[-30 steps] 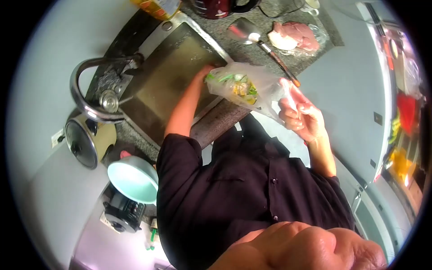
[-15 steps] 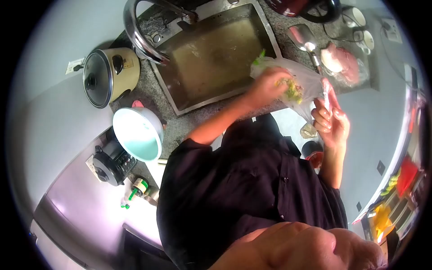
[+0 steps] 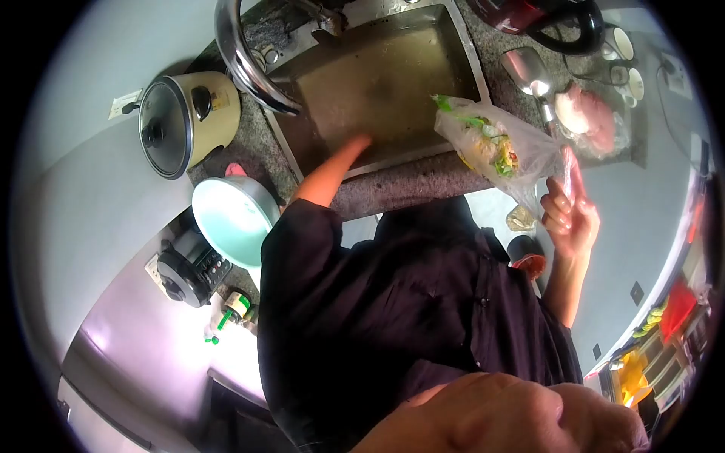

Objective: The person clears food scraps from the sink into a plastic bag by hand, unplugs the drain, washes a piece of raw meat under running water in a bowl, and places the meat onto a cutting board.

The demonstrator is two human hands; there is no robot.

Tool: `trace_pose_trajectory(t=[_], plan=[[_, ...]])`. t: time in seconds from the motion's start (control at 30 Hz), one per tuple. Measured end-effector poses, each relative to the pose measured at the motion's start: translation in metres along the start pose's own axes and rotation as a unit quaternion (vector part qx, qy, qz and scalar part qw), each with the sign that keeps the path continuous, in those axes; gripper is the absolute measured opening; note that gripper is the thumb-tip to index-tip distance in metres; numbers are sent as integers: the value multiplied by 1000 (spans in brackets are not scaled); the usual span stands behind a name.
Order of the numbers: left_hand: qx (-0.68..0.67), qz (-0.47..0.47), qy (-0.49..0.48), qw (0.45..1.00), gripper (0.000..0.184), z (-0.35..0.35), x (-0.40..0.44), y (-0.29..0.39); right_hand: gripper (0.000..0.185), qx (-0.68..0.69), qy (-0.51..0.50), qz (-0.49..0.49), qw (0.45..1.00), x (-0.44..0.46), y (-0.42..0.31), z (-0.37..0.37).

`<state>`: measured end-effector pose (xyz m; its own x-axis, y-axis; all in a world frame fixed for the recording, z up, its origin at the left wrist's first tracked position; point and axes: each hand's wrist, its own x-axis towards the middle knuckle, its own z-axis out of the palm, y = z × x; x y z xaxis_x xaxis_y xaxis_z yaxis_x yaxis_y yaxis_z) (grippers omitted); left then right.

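One plastic bag point(image 3: 538, 155) of vegetable bits point(image 3: 498, 153) straddles the sink's point(image 3: 477, 72) near right corner, its edge pinched by the right hand's point(image 3: 570, 215) fingers, perhaps keeping its mouth handy for the left hand point(image 3: 359, 143), whose fingers, lost in the sink's murky water point(image 3: 377, 83), I can't judge.

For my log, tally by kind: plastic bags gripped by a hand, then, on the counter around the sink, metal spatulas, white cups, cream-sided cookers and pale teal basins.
Gripped plastic bag: 1
Metal spatula: 1
White cups: 2
Cream-sided cooker: 1
Pale teal basin: 1
Total: 6
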<state>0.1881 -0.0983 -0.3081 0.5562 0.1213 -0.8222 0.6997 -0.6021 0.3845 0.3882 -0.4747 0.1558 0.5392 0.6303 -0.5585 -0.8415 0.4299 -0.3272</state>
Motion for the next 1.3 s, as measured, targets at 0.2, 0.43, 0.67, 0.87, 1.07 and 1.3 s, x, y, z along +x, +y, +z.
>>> trace_pose_trajectory(t=[0.2, 0.43, 0.67, 0.87, 1.07, 1.3], plan=[[-349, 1, -235, 907, 30, 8, 25, 95, 76, 7, 9, -1, 1000, 7, 4, 1], [-156, 22, -200, 967, 24, -49, 49, 128, 71, 14, 19, -20, 1000, 4, 3, -1], [213, 86, 211, 950, 21, -80, 67, 85, 74, 32, 50, -58, 997, -5, -1, -4], [369, 210, 272, 863, 24, -50, 50, 108, 74, 25, 48, -61, 997, -7, 1, -7], [332, 298, 313, 838, 33, -5, 100, 68, 77, 24, 50, -57, 997, -11, 3, -12], [317, 239, 218, 892, 33, -22, 70, 67, 81, 20, 45, -71, 996, -10, 0, -20]])
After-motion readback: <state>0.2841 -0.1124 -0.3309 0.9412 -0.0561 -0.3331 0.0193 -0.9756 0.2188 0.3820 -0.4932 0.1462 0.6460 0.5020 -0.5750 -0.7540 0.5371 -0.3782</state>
